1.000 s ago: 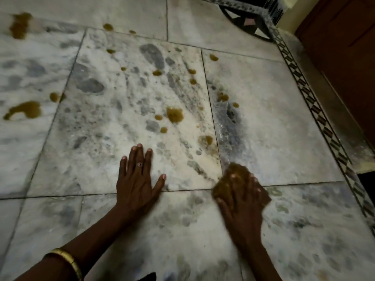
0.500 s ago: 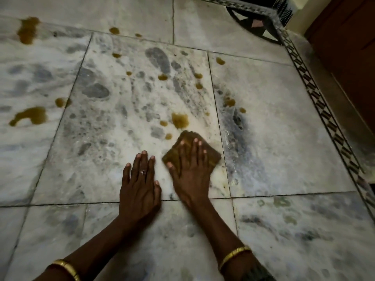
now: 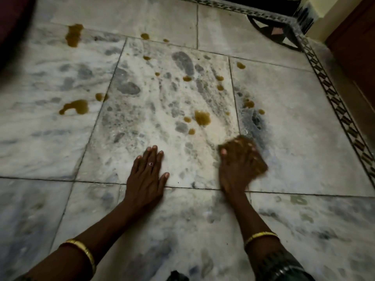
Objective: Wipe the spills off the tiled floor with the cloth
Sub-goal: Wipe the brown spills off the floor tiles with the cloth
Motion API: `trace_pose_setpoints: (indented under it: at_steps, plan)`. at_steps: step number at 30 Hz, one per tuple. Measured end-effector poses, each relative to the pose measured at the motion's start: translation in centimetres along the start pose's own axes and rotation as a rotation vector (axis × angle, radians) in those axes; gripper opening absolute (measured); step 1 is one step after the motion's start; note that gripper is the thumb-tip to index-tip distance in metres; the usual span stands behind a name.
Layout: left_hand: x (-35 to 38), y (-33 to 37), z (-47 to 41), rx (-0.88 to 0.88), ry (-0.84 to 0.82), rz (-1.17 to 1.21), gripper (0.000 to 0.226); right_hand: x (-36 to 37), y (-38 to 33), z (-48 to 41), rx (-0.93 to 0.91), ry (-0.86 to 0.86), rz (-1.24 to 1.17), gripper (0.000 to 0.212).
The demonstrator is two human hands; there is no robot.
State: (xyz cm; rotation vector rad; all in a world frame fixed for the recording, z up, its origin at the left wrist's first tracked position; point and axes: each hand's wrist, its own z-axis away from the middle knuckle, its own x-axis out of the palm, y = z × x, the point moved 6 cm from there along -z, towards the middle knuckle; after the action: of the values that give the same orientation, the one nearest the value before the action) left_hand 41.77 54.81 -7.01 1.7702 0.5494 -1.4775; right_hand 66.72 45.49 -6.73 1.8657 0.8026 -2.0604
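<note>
right hand (image 3: 238,165) presses cloth (image 3: 260,166) flat

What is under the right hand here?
A brown cloth lies under the right hand, pressed flat on the tiled floor. Its edges show beyond the hand's far and right sides. Whether any spill sits beneath the cloth is hidden from view.

Head view looks steeply down, close over the tiled floor (image 3: 60,142) (single view).
</note>
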Motion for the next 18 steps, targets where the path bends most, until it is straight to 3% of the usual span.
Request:
trace_pose_setpoints:
  at_steps: [5,9,12,15,18]
  plan:
    - [-2.0,-7.0,1.8,-0.175,0.045,-0.038,0.066,2.1,-13.0,8.2,-0.551,-0.019,0.017,0.068]
    - [-3.9,-13.6,4.4,-0.355,0.067,-0.075,0.076,2.5,-10.6,13.8,-0.788,-0.114,0.079,0.072]
    - [-4.9,-16.7,6.3,-0.449,0.073,-0.042,0.081,1.8,-5.1,13.7,-0.745,-0.104,0.124,0.071]
    - [-4.6,-16.4,6.5,-0.422,0.091,-0.02,0.079,0.0,-1.6,10.9,-0.468,-0.069,0.078,0.071]
    - [-4.7,-16.6,6.4,-0.419,0.097,-0.039,0.075,0.4,-4.0,8.1,-0.202,-0.044,0.003,0.067]
